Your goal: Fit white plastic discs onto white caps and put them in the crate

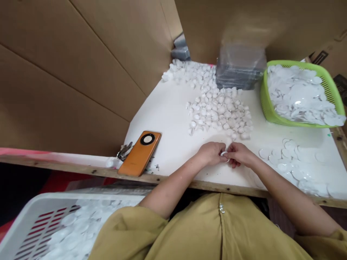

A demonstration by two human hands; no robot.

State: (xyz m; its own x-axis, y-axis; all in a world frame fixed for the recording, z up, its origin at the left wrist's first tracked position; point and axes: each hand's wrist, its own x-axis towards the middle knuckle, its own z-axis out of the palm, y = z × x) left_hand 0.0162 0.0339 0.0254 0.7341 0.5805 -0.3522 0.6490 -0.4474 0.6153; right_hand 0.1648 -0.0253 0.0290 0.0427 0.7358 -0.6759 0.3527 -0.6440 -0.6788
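Near the front edge of the white table, my left hand [212, 153] and my right hand [239, 154] meet with their fingers pinched on one small white round plastic piece [225, 154]. Part of that piece is hidden by the fingertips. Just beyond my hands lies a spread of small white rounded pieces [217, 110], reaching back to the far corner. To the right of my right hand, flat, translucent white discs [283, 167] lie loosely scattered and overlapping.
A green basket [264, 104] heaped with white discs stands at the back right. Beside it is a stack of plastic-wrapped grey blocks [238, 68]. An orange phone [139, 155] and keys [124, 151] lie left. Cardboard [89, 65] walls the table; a white basket [40, 200] holds more discs below.
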